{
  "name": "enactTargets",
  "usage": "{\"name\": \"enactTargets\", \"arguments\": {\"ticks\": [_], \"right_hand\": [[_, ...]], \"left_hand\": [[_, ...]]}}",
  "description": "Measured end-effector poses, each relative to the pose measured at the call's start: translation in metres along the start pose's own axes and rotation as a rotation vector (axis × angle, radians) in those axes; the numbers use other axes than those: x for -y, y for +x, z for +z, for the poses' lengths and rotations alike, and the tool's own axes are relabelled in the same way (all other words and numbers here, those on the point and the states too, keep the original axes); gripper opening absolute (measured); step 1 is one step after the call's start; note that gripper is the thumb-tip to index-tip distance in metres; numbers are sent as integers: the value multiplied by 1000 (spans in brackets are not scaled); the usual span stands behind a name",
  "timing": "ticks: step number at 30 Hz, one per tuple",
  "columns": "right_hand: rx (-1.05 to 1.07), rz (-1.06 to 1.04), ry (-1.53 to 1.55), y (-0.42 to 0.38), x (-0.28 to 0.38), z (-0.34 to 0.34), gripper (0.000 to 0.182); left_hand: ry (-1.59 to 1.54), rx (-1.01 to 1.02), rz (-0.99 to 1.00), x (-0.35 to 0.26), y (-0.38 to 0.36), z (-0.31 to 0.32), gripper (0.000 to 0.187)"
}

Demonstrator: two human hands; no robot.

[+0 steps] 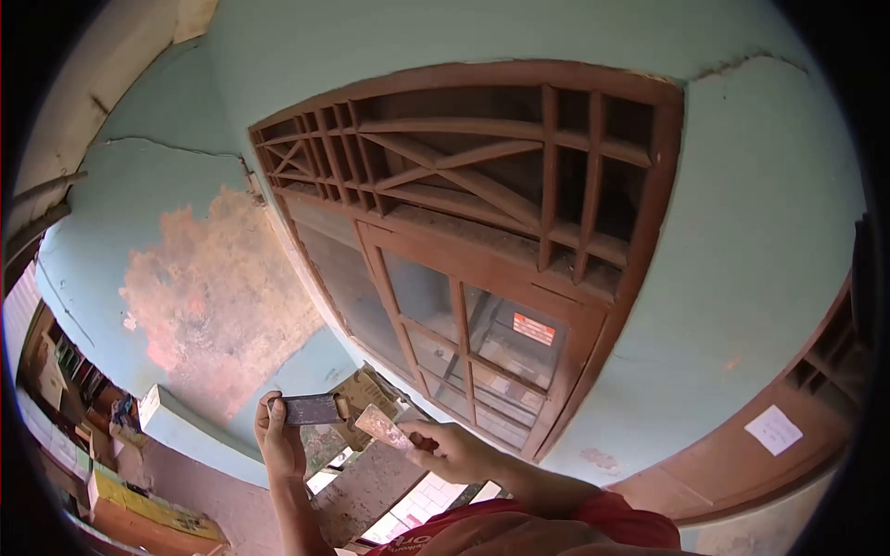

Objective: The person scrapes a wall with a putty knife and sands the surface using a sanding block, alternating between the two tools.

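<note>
My left hand [281,443] is raised, its thumb and fingers closed on the left end of a dark, flat rectangular piece [313,410] with a worn surface. To its right, my right hand [456,452] is wrapped round the grip of a putty knife [383,427]. The blade widens toward its tip, points up and left, and is smeared pinkish-white. A small gap separates the blade from the dark piece. My right fingers hide most of the grip.
A brown wooden window [459,315] with a lattice top fills the blue-green wall ahead. On the left wall [148,278] is a large pinkish, patchy area [222,306]. A cardboard box [375,394] is behind my hands. A yellow-topped piece of furniture [139,505] stands low at left.
</note>
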State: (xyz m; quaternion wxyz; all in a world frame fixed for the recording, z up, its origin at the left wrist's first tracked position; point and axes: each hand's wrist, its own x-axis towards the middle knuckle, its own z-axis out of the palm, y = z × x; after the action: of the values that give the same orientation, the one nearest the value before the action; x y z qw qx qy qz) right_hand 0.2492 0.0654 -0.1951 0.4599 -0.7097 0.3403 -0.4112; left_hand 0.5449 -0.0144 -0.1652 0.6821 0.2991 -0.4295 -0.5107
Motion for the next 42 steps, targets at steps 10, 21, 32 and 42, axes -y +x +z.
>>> {"name": "enactTargets", "arguments": {"ticks": [10, 21, 32, 42], "right_hand": [[-1109, 102, 151, -133, -16, -115, 31], [-1814, 4, -215, -180, 3, -176, 36], [-1828, 46, -56, -192, 0, -166, 42], [-1837, 38, -117, -193, 13, -171, 42]], "left_hand": [[-105, 491, -343, -6, 2, 100, 27], [219, 1147, -445, 62, -29, 237, 27], [239, 1304, 288, 96, -46, 351, 29], [565, 1276, 757, 98, -63, 423, 66]]}}
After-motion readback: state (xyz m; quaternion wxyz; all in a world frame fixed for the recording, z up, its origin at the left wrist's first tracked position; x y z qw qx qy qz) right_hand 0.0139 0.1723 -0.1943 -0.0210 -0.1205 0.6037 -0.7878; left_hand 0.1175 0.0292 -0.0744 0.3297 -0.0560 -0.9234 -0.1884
